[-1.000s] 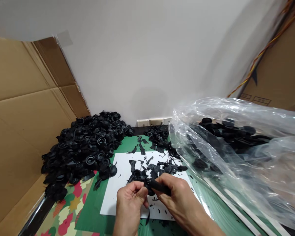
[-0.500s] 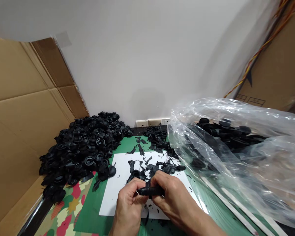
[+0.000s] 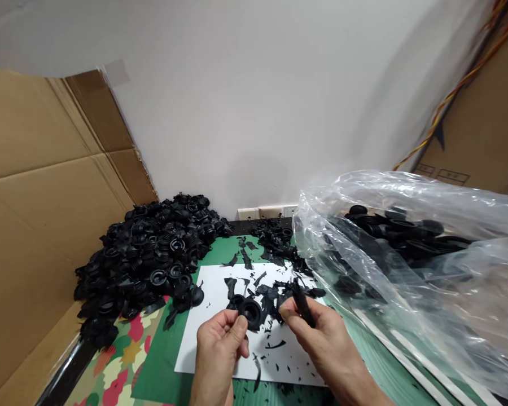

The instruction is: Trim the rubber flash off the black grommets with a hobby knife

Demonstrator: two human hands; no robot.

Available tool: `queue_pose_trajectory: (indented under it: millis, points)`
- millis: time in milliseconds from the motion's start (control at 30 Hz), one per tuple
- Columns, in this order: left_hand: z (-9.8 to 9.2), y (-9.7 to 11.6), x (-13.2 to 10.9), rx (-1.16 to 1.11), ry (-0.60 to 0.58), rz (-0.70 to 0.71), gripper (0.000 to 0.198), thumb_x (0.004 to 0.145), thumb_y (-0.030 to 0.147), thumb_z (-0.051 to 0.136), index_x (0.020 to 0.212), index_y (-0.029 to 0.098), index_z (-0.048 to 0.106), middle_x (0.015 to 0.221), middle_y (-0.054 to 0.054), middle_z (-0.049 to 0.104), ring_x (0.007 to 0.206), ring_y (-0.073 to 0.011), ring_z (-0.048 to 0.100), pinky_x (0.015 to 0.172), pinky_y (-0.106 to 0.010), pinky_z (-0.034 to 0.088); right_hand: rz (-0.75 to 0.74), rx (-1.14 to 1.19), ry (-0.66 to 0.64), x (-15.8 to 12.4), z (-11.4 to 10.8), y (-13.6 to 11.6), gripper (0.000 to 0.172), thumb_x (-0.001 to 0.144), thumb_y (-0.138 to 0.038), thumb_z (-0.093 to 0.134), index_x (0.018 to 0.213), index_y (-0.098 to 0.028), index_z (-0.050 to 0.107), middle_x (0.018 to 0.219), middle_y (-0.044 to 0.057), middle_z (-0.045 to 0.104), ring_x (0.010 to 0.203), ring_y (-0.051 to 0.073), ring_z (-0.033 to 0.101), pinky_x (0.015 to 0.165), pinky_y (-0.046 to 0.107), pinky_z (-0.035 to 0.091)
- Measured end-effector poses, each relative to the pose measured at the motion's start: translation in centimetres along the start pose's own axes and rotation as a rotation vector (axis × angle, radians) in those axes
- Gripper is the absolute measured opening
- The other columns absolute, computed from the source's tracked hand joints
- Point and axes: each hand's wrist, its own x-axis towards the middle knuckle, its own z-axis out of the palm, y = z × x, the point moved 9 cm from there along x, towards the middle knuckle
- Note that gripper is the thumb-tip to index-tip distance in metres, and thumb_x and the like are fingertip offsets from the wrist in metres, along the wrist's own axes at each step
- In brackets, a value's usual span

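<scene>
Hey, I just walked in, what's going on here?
A person's left hand holds a round black part; the right hand grips a dark, stick-like object, apart from it. Black scraps litter the white sheet below. A black heap sits left; a clear bag with black pieces lies right.

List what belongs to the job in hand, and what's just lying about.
Seemingly part of the job:
- round black part, in the left hand
- dark slim tool, in the right hand
- white sheet beneath
- heaped black parts
- clear bag with more black pieces

Apparently just about:
- cardboard panel, left
- wall sockets
- twisted cable
</scene>
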Motion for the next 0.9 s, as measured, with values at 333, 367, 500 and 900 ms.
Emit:
queue_pose_trajectory:
  millis: [333,367,500,900]
  points:
    - [-0.2,-0.1,-0.1,-0.010,0.025,-0.011,0.032,0.058,0.041,0.076,0.057,0.014,0.060,0.036,0.004,0.049,0.037,-0.0045,0.034,0.040,-0.017,0.022,0.033,0.105,-0.074,0.6,1.2,1.3,0.022,0.077,-0.039,0.049,0.065,-0.021,0.045,0.049,-0.009,0.027,0.041,0.009,0.024,0.040,0.023,0.020]
    - [-0.2,-0.2,-0.1,-0.015,0.037,-0.013,0.032,0.057,0.041,0.077,0.057,0.014,0.060,0.036,0.004,0.049,0.037,-0.0048,0.035,0.040,-0.017,0.023,0.017,0.093,-0.074,0.5,1.2,1.0,0.021,0.077,-0.038,0.050,0.065,-0.021,0.047,0.050,-0.009,0.029,0.042,0.009,0.026,0.041,0.023,0.021]
    - [-0.4,-0.4,-0.1,-0.026,0.082,0.005,0.033,0.051,0.039,0.080,0.059,0.012,0.063,0.037,0.004,0.049,0.037,-0.0055,0.039,0.040,-0.016,0.026,-0.090,0.057,-0.075,-0.1,1.1,-1.1,0.024,0.078,-0.039,0.053,0.068,-0.018,0.055,0.056,-0.004,0.042,0.051,0.012,0.038,0.048,0.024,0.030]
    - [1.4,-1.5,0.1,-0.109,-0.098,-0.114,0.031,0.057,0.037,0.077,0.069,0.009,0.068,0.038,0.002,0.051,0.031,-0.0006,0.030,0.033,-0.013,0.016,-0.201,-0.150,-0.039,-0.5,2.1,-3.0,0.031,0.077,-0.035,0.048,0.051,-0.021,0.041,0.055,-0.003,0.042,0.053,0.014,0.041,0.049,0.025,0.033]
